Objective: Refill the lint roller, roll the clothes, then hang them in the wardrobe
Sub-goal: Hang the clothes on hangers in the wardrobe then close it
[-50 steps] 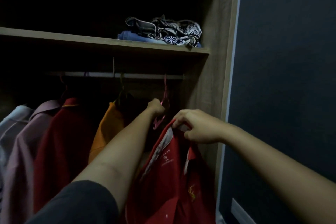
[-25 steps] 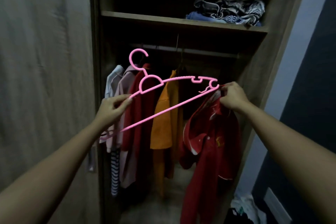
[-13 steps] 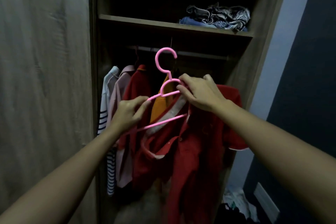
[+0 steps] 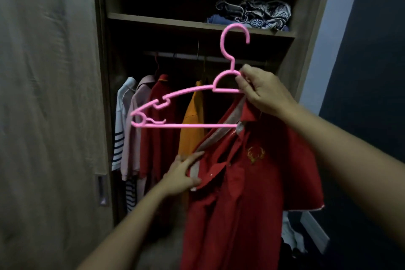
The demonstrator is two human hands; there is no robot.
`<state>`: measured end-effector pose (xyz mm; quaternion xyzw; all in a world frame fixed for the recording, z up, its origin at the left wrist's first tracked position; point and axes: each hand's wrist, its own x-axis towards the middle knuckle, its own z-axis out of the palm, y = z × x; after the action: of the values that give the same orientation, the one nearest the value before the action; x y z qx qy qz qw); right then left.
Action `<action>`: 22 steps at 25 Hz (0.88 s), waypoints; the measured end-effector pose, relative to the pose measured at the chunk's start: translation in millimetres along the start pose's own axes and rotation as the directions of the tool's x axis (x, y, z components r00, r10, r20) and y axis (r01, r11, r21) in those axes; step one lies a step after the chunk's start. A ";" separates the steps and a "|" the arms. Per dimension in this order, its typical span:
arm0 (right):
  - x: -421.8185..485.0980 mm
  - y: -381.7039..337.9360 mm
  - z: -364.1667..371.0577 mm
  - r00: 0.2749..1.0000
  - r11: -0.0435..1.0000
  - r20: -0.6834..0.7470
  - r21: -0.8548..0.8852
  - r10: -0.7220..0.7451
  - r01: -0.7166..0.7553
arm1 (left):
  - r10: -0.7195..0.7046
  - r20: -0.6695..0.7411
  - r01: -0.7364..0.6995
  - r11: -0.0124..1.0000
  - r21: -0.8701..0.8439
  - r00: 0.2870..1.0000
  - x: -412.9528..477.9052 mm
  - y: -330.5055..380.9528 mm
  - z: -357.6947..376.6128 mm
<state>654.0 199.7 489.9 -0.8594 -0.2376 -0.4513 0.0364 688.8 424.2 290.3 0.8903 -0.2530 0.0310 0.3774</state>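
Gripping what, the right hand [image 4: 263, 92]?
It pinches the pink hanger [image 4: 186, 125] at the neck, just under the hook, with fingers and thumb curled round the plastic. The hook stands upright in front of the wardrobe shelf [image 4: 164, 21].

And the left hand [image 4: 182, 175]?
Lower down, it grasps the grey-lined edge of the red polo shirt's [image 4: 252, 193] open front, thumb on top and fingers underneath.

Where is the shirt, then?
It hangs in front of the open wardrobe [image 4: 306, 28], towards its right side. One arm of the hanger is hidden inside the collar. The other arm sticks out bare to the left. A gold emblem shows on the chest.

Is the hanger on the rail [image 4: 186, 56]?
No, it is held apart from it, in the air.

What hangs on the rail?
From the left end: a white striped shirt [image 4: 119, 127], a pale pink shirt [image 4: 133, 129], a red garment [image 4: 160, 120] and an orange shirt [image 4: 192, 125].

Anything on the shelf?
Patterned folded clothes [image 4: 254, 15] lie at its right end. The wooden door [image 4: 48, 116] fills the left of the view.
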 end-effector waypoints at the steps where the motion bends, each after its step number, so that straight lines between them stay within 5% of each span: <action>1: -11.9 8.6 -1.5 0.999 0.999 0.039 -0.014 -0.038 0.039 | 0.035 0.046 -0.030 0.995 -0.099 0.998 0.6 -0.8 -16.5; 3: -40.7 24.6 1.0 0.993 0.996 0.105 -0.059 -0.062 0.069 | 0.031 0.070 -0.009 0.957 -0.290 0.997 -0.7 -0.2 -47.2; 9: -97.8 45.0 6.9 0.989 1.000 0.150 -0.006 0.000 0.001 | 0.054 0.154 -0.007 0.957 -0.292 0.987 4.2 -8.0 -99.4; 12: -106.2 42.1 10.6 0.977 0.996 0.205 -0.052 -0.061 0.073 | 0.030 0.099 -0.015 0.988 -0.151 0.995 16.5 3.5 -117.6; 14: -99.1 31.6 22.4 0.980 0.992 0.199 -0.128 0.005 0.021 | 0.022 -0.141 -0.007 0.995 0.102 0.990 23.4 23.8 -120.9; 17: -73.9 4.8 39.1 0.947 0.950 0.108 -0.109 0.303 -0.292 | 0.357 -0.465 -0.139 0.888 0.438 0.810 16.7 66.3 -84.1; 20: -62.5 -1.1 34.2 0.873 0.863 0.096 0.135 0.478 -0.487 | 0.713 -0.310 -0.393 0.635 0.665 0.629 -5.3 86.1 -36.9; 22: -64.1 2.2 27.0 0.892 0.853 0.090 0.264 0.443 -0.450 | 0.660 -0.378 -0.318 0.688 0.653 0.650 -6.2 77.2 -54.4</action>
<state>644.7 181.2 423.4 -0.8829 -0.0932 -0.3816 0.2571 654.2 418.9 378.2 0.7934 -0.3453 0.4783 0.1498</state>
